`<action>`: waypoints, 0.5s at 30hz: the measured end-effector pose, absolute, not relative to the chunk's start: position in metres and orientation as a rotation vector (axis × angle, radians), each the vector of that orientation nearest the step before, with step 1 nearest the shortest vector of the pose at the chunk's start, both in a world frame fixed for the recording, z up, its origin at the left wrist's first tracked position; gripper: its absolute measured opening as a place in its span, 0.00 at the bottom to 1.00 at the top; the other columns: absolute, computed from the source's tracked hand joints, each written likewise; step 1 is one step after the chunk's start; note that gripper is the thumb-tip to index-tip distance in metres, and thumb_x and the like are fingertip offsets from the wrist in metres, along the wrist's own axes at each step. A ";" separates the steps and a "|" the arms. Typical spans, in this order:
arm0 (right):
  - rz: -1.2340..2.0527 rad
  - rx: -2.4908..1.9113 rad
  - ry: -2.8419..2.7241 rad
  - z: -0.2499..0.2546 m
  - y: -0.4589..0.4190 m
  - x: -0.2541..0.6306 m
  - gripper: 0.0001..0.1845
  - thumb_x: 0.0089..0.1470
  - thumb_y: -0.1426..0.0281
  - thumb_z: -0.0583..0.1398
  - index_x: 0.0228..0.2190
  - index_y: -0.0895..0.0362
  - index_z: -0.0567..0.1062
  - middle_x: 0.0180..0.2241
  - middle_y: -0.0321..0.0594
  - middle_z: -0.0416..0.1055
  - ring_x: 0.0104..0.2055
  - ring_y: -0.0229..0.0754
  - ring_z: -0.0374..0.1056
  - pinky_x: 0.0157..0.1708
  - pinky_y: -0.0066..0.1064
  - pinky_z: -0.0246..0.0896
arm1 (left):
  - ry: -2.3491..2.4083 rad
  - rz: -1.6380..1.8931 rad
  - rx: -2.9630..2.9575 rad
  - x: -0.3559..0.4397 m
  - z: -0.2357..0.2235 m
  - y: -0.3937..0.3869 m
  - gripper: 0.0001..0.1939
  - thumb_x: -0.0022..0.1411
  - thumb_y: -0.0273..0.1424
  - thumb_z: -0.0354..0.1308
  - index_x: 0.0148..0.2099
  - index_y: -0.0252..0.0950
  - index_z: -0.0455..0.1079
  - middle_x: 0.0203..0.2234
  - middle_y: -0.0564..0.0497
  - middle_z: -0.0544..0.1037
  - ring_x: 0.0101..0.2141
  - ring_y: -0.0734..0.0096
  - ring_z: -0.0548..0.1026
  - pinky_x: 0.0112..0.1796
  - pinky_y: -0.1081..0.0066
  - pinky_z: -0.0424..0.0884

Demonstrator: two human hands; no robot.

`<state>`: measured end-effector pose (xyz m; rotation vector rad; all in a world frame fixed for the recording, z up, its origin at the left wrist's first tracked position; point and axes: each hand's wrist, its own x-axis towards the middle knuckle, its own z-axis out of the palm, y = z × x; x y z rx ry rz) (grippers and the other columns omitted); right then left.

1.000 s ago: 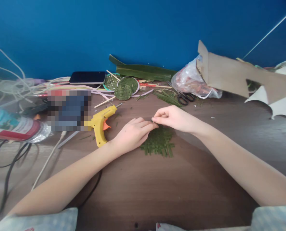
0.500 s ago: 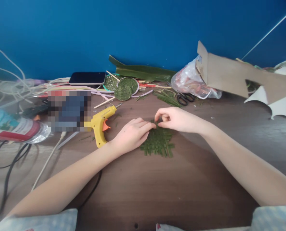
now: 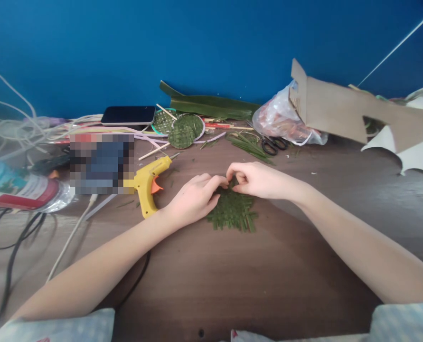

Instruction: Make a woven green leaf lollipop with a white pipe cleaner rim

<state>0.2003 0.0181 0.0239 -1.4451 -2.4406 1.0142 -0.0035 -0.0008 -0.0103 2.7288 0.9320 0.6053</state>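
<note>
Blue paint covers the big wall (image 3: 211,47) at the back. Below it is a wide brown table (image 3: 204,285) with lots of things on it. Far over on the right sits a big piece of cardboard (image 3: 335,107), bent and cut, with a hole in it. One long green leaf (image 3: 214,107) lies along the wall. On the left a bottle (image 3: 26,187) lies on its side (that part looks smeary). A clear plastic bag (image 3: 273,116) rests by the cardboard.

Both bare hands are near the middle. The left hand (image 3: 194,197) lies low with its fingers bent, and its fingertips touch the far edge of the green woven mat (image 3: 232,211). The right hand (image 3: 257,180) is curled, with thumb and pointing finger making a loop at that same edge, close to the left fingertips. Nobody can tell if either one is pinching a strip. The mat lies flat on the table, under and in front of the fingers, with its loose ends poking out.

Just left of the left hand is a yellow glue gun (image 3: 149,187). Behind it lie a black phone (image 3: 127,115), round woven pieces (image 3: 184,133) and, farther right, small black scissors (image 3: 273,146).
</note>
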 end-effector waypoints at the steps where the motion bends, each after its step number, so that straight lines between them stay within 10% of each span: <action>1: 1.014 -1.444 -2.443 0.024 0.018 0.200 0.07 0.45 0.73 0.56 0.32 0.55 0.66 0.18 0.28 0.60 0.21 0.33 0.53 0.25 0.27 0.44 | 0.929 0.604 2.723 -0.004 -0.011 -0.001 0.12 0.58 0.21 0.49 0.45 0.36 0.60 0.35 0.50 0.74 0.35 0.69 0.72 0.38 0.69 0.69; 15: 0.989 -1.460 -2.457 0.024 0.017 0.201 0.08 0.45 0.73 0.56 0.33 0.54 0.67 0.19 0.28 0.61 0.22 0.33 0.55 0.24 0.27 0.45 | 0.930 0.621 2.689 -0.003 -0.010 -0.001 0.12 0.58 0.21 0.49 0.45 0.36 0.59 0.35 0.49 0.75 0.36 0.69 0.72 0.38 0.69 0.69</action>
